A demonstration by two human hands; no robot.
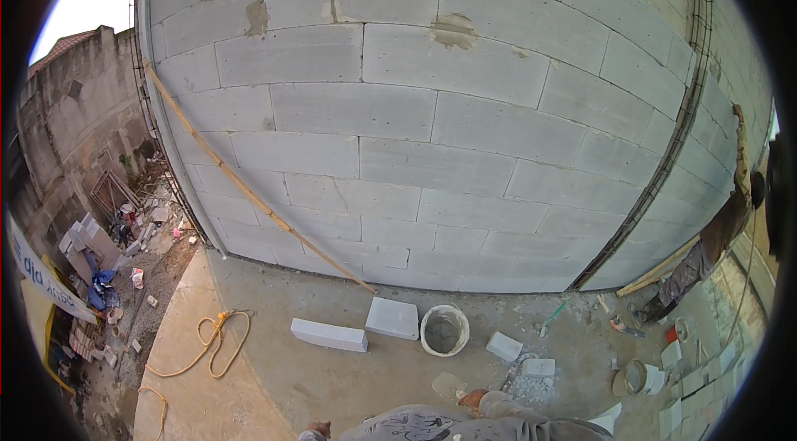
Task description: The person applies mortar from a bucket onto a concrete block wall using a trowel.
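Observation:
Only a small part of my left hand [318, 428] shows at the bottom edge, above bare concrete floor, and its fingers cannot be made out. My right hand [474, 398] pokes out of a grey sleeve near the bottom centre, close to a pale flat patch [448, 384] on the floor; whether it holds anything cannot be told. Just beyond it stands a round bucket [444, 331] with grey mortar inside. White blocks lie around the bucket: a long one [330, 335], a square one [393, 318] and two small pieces [504, 346] [538, 367].
A tall wall of pale blocks [432, 109] fills the view, with a long wooden slat [257, 200] leaning across it. A yellow rope [212, 341] lies coiled at left, rubble [100, 250] beyond. Another person [718, 238] works at the wall on the right, near small buckets [635, 376].

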